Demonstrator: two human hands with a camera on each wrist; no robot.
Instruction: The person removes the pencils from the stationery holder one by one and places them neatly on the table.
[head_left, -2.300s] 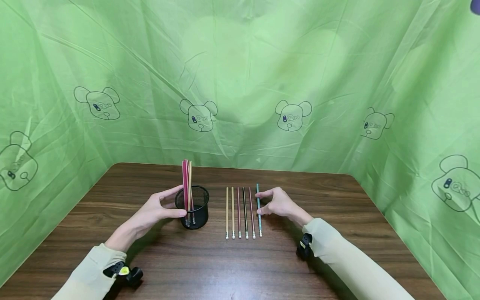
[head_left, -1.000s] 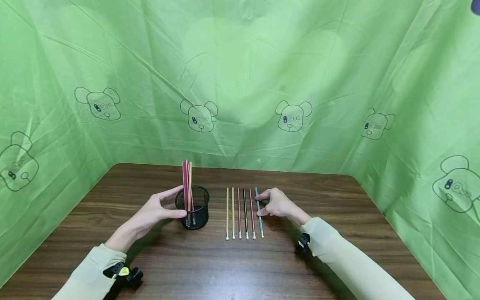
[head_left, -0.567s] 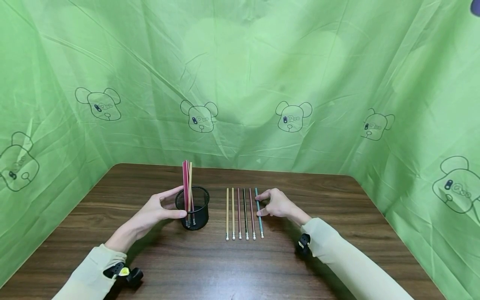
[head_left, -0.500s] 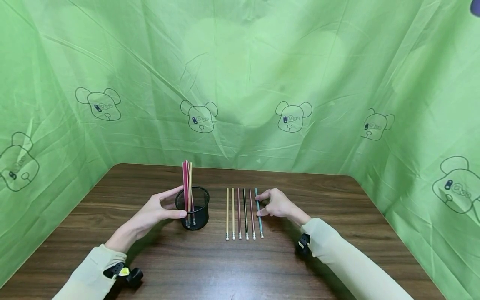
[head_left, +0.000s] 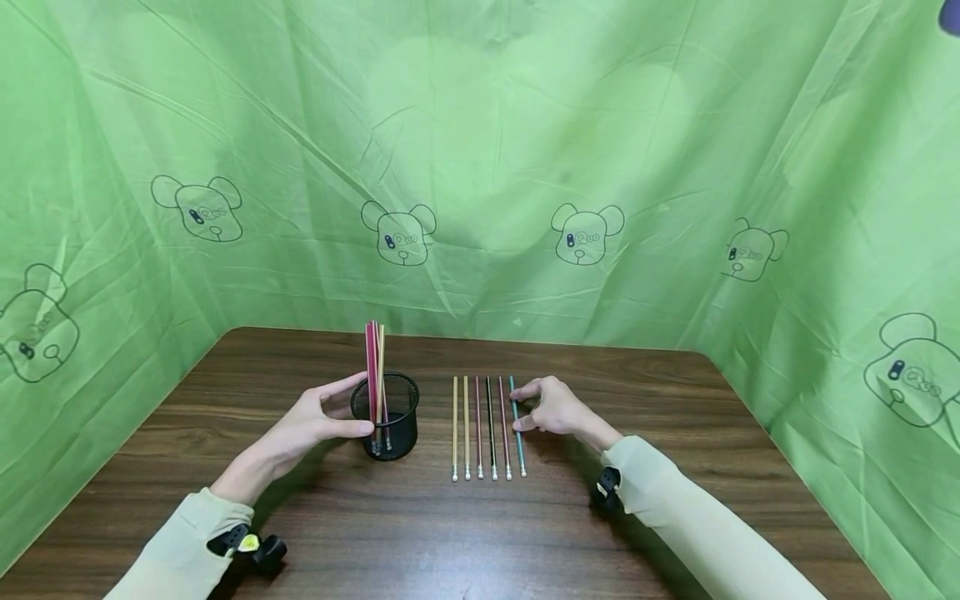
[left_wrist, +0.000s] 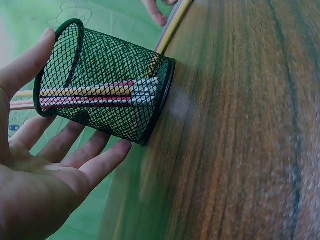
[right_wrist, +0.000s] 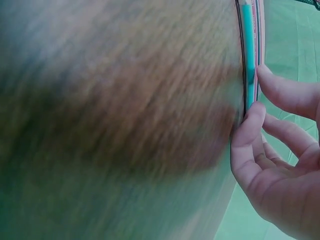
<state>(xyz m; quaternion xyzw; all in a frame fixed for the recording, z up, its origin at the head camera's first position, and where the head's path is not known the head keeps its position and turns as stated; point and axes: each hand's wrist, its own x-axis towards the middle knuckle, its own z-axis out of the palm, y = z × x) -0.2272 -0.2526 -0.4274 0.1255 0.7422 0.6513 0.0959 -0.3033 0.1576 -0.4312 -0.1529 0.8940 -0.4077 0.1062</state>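
My left hand (head_left: 307, 419) holds a black mesh pencil cup (head_left: 397, 433) at its left side, thumb at the front and fingers spread behind. Inside the cup, red and tan pencils (head_left: 371, 354) lean upright with their eraser ends down. To the right of the cup, several pencils lie side by side, erasers toward me: tan pencils (head_left: 454, 425), dark red pencils (head_left: 477, 425) and a black pencil (head_left: 491, 425). A blue pencil (head_left: 519, 450) ends the row on the right. My right hand (head_left: 558, 406) holds it lightly between thumb and index finger, flat on the table.
The brown wooden table (head_left: 420, 542) reaches back to a green cloth (head_left: 480, 283) printed with bear faces, which also hangs at both sides. Black straps with small devices sit at both wrists.
The blue pencil has shifted slightly toward me and its far end leftward, tilting a little beside the row. My right hand moved slightly with it. The left hand and cup stay put.
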